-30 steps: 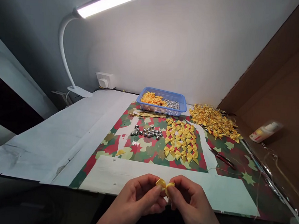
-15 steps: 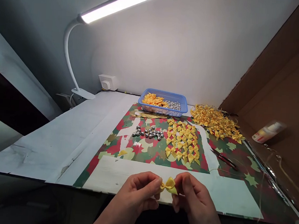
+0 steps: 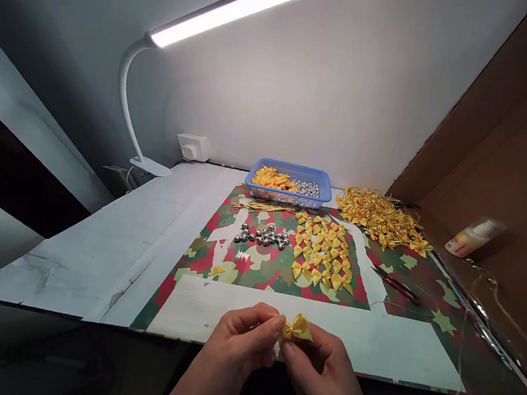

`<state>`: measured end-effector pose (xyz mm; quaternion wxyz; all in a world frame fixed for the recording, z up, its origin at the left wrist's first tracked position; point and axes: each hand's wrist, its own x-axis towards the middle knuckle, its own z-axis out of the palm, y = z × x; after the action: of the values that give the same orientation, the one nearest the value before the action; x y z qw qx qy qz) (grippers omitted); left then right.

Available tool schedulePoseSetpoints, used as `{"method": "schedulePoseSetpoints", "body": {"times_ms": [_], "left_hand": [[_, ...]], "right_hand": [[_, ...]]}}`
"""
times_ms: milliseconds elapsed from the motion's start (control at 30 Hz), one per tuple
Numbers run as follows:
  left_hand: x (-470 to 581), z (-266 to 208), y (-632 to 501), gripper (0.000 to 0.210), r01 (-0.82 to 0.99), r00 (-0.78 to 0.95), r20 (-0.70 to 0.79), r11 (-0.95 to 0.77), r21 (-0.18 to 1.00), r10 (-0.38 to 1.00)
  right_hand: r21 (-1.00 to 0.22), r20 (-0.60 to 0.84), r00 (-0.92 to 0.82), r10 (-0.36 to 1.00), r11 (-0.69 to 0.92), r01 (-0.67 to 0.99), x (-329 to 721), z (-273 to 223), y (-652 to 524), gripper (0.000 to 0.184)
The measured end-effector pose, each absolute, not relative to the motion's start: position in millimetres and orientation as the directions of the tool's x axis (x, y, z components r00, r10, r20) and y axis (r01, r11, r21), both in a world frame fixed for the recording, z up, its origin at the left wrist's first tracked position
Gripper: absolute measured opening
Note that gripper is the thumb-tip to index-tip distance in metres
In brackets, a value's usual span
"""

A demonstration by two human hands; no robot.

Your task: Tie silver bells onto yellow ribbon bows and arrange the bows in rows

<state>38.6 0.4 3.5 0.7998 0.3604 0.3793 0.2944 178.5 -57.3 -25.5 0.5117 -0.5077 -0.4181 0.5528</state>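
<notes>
A small yellow ribbon bow [image 3: 300, 327] is held up at the front edge of the table. Its left loop is pinched between the thumb and fingers of my left hand [image 3: 251, 335]. My right hand [image 3: 319, 367] closes on the bow from below, the thumb pressed near its middle knot and the fingers behind it. The bow's left loop is mostly covered by my fingers. Beyond my hands, rows of similar yellow bows [image 3: 323, 253] lie on the camouflage-patterned sheet [image 3: 235, 274], with several silver bells or beads [image 3: 267, 237] to their left.
A blue basket [image 3: 288, 164] at the back holds yellow ribbon pieces and silver beads. Gold ties [image 3: 267, 205] lie before it. On the right are a heap of bows with gold ties [image 3: 381, 221], scissors or tweezers [image 3: 395, 284] and a white bottle [image 3: 472, 237]. A lamp [image 3: 126, 91] stands left.
My right hand has moved left and its thumb now presses on the middle of the bow; before, it was at the right end. My left hand keeps its pinch. The view has shifted slightly.
</notes>
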Motion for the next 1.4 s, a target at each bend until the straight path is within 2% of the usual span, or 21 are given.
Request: {"method": "schedulePoseSetpoints", "body": {"times_ms": [67,167,233,300,400,467,567,700,867,967,1167,1300,1400], "left_hand": [[38,2,1,0.025,-0.216,0.542,-0.417,0.601,0.77,0.729],[40,-2,1,0.031,-0.231,0.566,-0.46,0.667,0.708,0.684],[44,-4,0,0.034,-0.236,0.581,-0.492,0.713,0.66,0.648],[47,-4,0,0.037,-0.225,0.589,-0.507,0.731,0.644,0.629],[51,0,1,0.039,-0.153,0.575,-0.454,0.634,0.758,0.681],[51,3,2,0.039,-0.096,0.552,-0.413,0.547,0.831,0.725],[49,6,1,0.037,-0.051,0.518,-0.44,0.54,0.84,0.733],[48,8,0,0.037,-0.044,0.495,-0.458,0.548,0.835,0.738],[47,6,-2,0.039,-0.01,0.506,-0.411,0.482,0.876,0.758],[45,7,-5,0.042,0.032,0.486,-0.342,0.374,0.927,0.805],[43,11,-16,0.031,0.281,0.389,-0.295,0.193,0.94,0.873],[45,8,-14,0.034,0.223,0.419,-0.246,0.164,0.961,0.874],[46,4,-10,0.037,0.069,0.509,-0.287,0.294,0.953,0.811]], "right_hand": [[-0.994,-0.108,0.094,0.99,-0.11,0.021,182,-25,-62,0.03],[-0.951,-0.032,0.162,0.986,-0.08,0.3,186,-20,-66,0.033],[-0.93,0.003,0.167,0.986,-0.058,0.363,187,-17,-67,0.032],[-0.941,-0.002,0.137,0.991,-0.049,0.336,188,-16,-65,0.03],[-0.963,-0.048,0.098,0.994,-0.072,0.258,192,-22,-64,0.033],[-0.972,-0.059,0.094,0.994,-0.079,0.223,198,-25,-65,0.028],[-0.978,-0.087,0.127,0.988,-0.109,0.177,208,-26,-67,0.022],[-0.986,-0.149,0.166,0.975,-0.16,0.055,214,-19,-67,0.04],[-0.986,-0.022,0.194,0.981,-0.052,0.155,202,-16,-62,0.038],[-0.988,0.007,0.258,0.966,-0.034,0.154,195,-15,-61,0.038],[-0.991,0.022,0.371,0.928,-0.028,0.129,191,-13,-64,0.036],[-0.996,-0.023,0.344,0.939,-0.049,0.069,189,-13,-66,0.038],[-0.997,-0.066,0.327,0.943,-0.073,0.008,187,-13,-67,0.041]]}}
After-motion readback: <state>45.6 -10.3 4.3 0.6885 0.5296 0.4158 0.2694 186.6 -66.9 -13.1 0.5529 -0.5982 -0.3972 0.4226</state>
